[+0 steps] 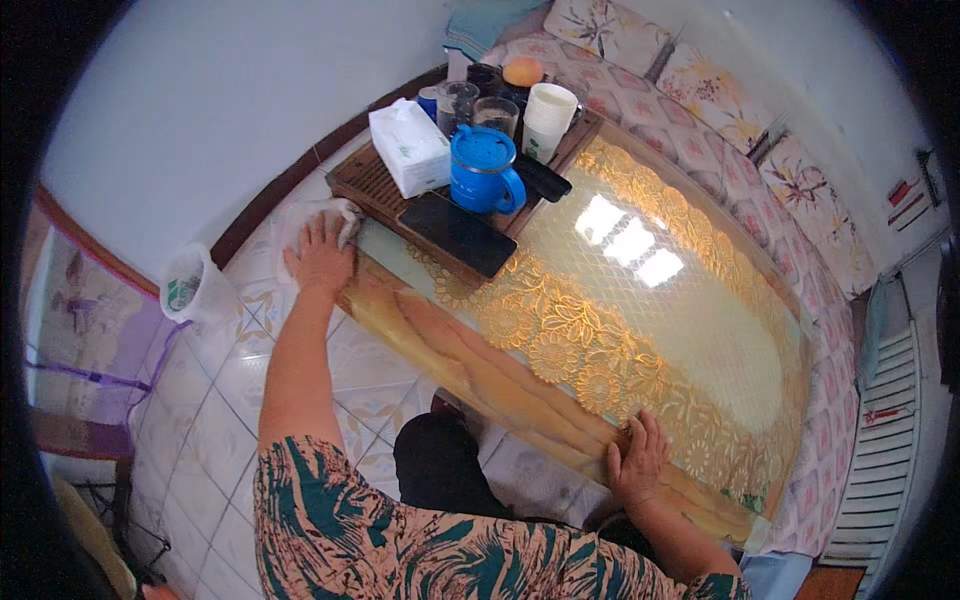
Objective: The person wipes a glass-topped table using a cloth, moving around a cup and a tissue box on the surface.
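My left hand [322, 254] reaches to the left end of a low table [440, 335]. Its fingers are spread over a crumpled white cloth or thin plastic [346, 222] at the table's corner; which of the two I cannot tell. My right hand [640, 465] rests on the near edge of the table, fingers extended, with nothing visible in it. A clear patterned cover with gold flowers [560, 355] lies across the tabletop. The near side of the table has a brown, marble-like band.
A wooden tea tray [375, 195] carries a tissue pack [412, 150], a blue lidded mug [484, 172], a dark phone [458, 236], paper cups [549, 115] and glasses. Behind stands a cushioned sofa [690, 140]. A white bin [192, 285] stands on the tiled floor, left.
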A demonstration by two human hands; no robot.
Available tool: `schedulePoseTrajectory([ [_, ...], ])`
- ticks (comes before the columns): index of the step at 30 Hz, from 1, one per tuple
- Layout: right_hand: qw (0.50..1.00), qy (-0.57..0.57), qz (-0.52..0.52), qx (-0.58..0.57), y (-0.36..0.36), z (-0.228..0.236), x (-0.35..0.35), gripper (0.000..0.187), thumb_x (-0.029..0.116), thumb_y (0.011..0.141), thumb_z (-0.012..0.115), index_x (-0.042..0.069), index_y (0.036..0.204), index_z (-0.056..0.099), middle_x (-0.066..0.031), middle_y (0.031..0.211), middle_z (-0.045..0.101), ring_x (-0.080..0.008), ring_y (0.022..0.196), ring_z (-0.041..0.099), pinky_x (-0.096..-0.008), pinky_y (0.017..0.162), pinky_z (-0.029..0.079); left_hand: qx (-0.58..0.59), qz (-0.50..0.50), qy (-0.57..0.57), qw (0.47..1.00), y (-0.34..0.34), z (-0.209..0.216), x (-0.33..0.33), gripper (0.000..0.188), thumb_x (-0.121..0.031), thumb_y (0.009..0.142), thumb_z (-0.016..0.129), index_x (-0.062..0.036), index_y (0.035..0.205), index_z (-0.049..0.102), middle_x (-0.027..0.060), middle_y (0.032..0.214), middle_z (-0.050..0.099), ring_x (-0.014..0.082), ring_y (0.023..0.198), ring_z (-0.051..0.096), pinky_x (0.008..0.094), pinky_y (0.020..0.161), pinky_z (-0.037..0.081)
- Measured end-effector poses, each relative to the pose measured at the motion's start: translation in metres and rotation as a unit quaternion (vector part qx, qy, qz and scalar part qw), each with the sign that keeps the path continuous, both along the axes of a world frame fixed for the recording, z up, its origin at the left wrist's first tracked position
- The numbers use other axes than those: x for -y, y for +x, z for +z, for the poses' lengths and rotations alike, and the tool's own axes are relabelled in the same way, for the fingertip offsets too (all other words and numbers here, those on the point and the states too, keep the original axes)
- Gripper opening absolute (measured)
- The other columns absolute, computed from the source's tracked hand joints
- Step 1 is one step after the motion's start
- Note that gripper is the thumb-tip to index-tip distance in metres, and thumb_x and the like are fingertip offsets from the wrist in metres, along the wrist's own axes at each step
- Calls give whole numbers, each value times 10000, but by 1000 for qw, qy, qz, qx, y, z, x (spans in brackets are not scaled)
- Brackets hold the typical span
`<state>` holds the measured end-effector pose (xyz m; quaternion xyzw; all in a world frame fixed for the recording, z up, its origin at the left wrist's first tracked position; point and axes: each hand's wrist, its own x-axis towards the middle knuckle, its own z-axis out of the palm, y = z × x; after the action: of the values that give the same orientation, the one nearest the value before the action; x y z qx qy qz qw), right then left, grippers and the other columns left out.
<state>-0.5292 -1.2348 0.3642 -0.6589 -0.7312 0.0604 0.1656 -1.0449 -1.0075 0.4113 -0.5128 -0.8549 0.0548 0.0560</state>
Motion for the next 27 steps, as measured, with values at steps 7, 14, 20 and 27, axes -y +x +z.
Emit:
schedulePoseTrajectory([
  [7, 1000, -9, 0, 9, -1, 4, 1, 536, 302, 821, 588, 36, 1264, 442, -193, 1390, 387, -387, 1300, 331, -514, 1051, 236, 0, 23, 15, 1000, -3, 3, -17, 552, -425, 931, 408, -314, 1460, 298, -6, 1566, 166, 251, 1435, 158, 627, 1078, 136],
  [14, 1000, -4, 6, -7, 0, 7, -1, 526, 304, 831, 587, 10, 1244, 448, -211, 1373, 391, -394, 1282, 343, -516, 1035, 259, -31, -27, -25, 999, 43, -2, 21, 591, -466, 923, 417, -320, 1472, 257, 23, 1564, 170, 293, 1425, 167, 662, 1040, 169],
  [20, 998, 56, 19, -33, 0, -3, -1, 519, 311, 819, 609, 9, 1215, 461, -199, 1344, 411, -380, 1262, 362, -503, 1023, 279, -33, -149, -18, 988, 105, -26, 84, 613, -503, 918, 404, -316, 1479, 241, 64, 1562, 162, 320, 1418, 168, 673, 1030, 166],
  [27, 961, 129, 21, -245, 30, -38, -1, 445, 232, 804, 643, 22, 1176, 518, -193, 1306, 465, -368, 1229, 421, -471, 1025, 317, 19, -344, 20, 939, 285, -52, 155, 664, -543, 888, 444, -301, 1478, 261, 86, 1552, 187, 361, 1404, 176, 649, 1057, 98],
])
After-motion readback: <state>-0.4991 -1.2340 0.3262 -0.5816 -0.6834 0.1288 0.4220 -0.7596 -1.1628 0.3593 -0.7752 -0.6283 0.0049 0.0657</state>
